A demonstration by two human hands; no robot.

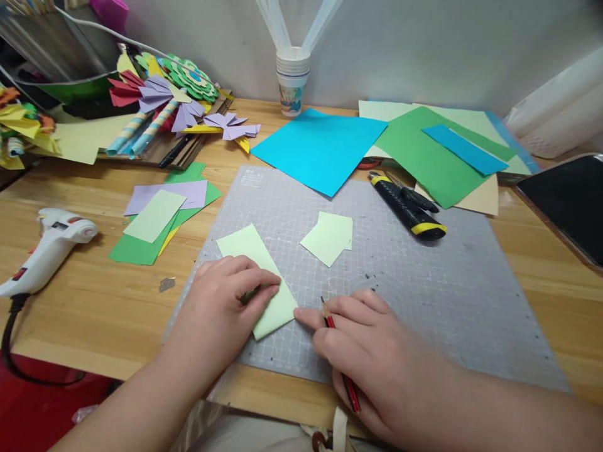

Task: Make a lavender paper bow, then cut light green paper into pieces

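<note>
A folded strip of pale green paper (pixel 257 248) lies at a slant on the grey cutting mat (pixel 424 301). My left hand (pixel 228 295) rests on it, thumb and forefinger pinched together at its long right edge. My right hand (pixel 372 358) holds a red and black pencil (pixel 349 390) between its fingers, the sharpened tip pointing up and away. Its outstretched forefinger touches the lower right corner of the strip. Just beyond the hands, small pale green paper pieces (pixel 328 238) overlap on the mat.
A black and yellow utility knife (pixel 407 207) lies at the mat's far right. Behind are a blue sheet (pixel 320 150), green paper (pixel 436 154) and stacked paper cups (pixel 293 85). Left are paper scraps (pixel 155 216), a white glue gun (pixel 51 248) and paper flowers (pixel 162 94).
</note>
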